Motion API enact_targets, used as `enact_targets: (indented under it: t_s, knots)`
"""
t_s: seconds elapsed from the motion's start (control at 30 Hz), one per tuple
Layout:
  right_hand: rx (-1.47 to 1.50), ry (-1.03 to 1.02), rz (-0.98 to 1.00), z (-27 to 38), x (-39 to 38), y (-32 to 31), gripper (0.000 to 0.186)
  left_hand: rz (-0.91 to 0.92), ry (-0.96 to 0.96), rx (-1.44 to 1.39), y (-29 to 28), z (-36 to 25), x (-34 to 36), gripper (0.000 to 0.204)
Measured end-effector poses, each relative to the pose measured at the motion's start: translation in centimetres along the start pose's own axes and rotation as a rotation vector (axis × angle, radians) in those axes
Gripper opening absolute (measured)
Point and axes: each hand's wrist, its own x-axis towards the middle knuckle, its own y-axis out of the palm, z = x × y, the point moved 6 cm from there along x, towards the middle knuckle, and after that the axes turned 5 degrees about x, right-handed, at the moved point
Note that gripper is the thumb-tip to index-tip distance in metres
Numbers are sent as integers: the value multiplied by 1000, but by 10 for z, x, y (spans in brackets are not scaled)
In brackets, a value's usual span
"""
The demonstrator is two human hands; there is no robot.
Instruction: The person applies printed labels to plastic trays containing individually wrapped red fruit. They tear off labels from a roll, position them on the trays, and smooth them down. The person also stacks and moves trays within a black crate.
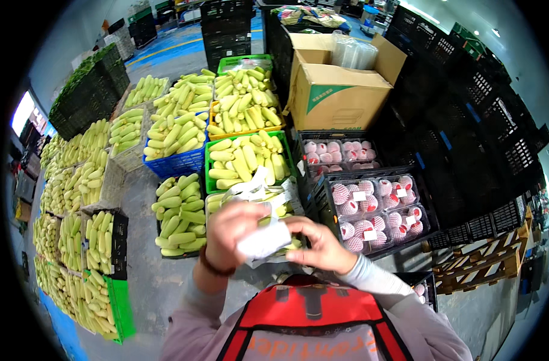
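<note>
White roll (267, 240) before green crate's (207, 173) near edge; right hand (327, 246): fingers clamped on roll; left hand (231, 231): blurred, cannot tell fingers' state.

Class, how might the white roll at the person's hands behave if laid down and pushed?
The white roll would probably roll sideways, since its outline looks roughly cylindrical. It may be light for its size: it looks papery, and the right hand seems to hold it only near one end.

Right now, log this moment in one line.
left hand: at white roll; right hand: at white roll; beyond: green crate, pale-green vegetables
</note>
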Motion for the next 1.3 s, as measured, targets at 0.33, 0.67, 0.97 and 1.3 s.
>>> enact_targets:
  t_s: [0.33, 0.67, 0.97, 1.3]
  knots:
    - [475, 148, -165, 11, 15, 8, 17, -55, -46, 147, 17, 18, 20, 13]
    - [132, 16, 150, 126, -68, -19, 20, -371, -472, -106, 27, 156, -43, 11]
    - [249, 182, -267, 95, -156, -73, 20, 109, -580, 932, -133, 350, 49, 33]
    - [296, 220, -739, 14, -174, -95, 19, -223, -318, -1051, -27, 170, 317, 30]
